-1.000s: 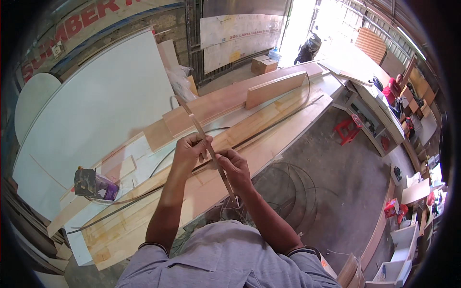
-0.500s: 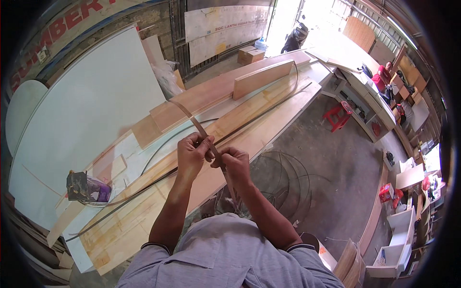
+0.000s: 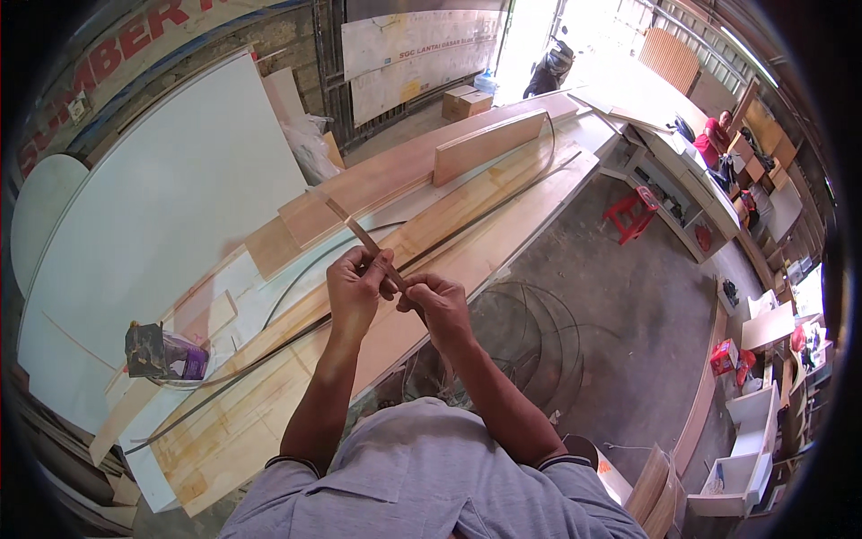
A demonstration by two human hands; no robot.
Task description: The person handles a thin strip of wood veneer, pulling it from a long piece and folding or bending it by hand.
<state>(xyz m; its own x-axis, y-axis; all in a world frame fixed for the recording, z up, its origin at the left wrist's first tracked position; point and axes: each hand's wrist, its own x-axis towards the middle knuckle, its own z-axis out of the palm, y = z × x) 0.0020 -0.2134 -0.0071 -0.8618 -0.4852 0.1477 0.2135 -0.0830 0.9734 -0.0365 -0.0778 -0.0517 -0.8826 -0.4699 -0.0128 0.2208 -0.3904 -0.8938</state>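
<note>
A thin, flat brown strip, like edge banding (image 3: 362, 235), runs slantwise through both hands above the boards. My left hand (image 3: 356, 280) is closed on it, thumb on top. Just to the right and a bit nearer, my right hand (image 3: 436, 302) pinches the same strip between thumb and fingers. Its upper end sticks out past my left hand toward the back, where it catches the light. Below my right hand, the strip's lower part is mostly hidden by the hand and forearm. Beneath my hands lie long pale wooden boards (image 3: 269, 406) with a dark narrow strip (image 3: 485, 215) along them.
On the left, a purple-and-black container (image 3: 184, 357) stands on the boards. An upright wooden panel (image 3: 489, 148) is at the far side. Loops of thin banding (image 3: 575, 346) lie on the floor at right, before a red stool (image 3: 631, 216). Another person (image 3: 714, 139) is far right.
The strip has twisted a little, and its upper end now looks brighter. Both hands keep their hold and have shifted only slightly.
</note>
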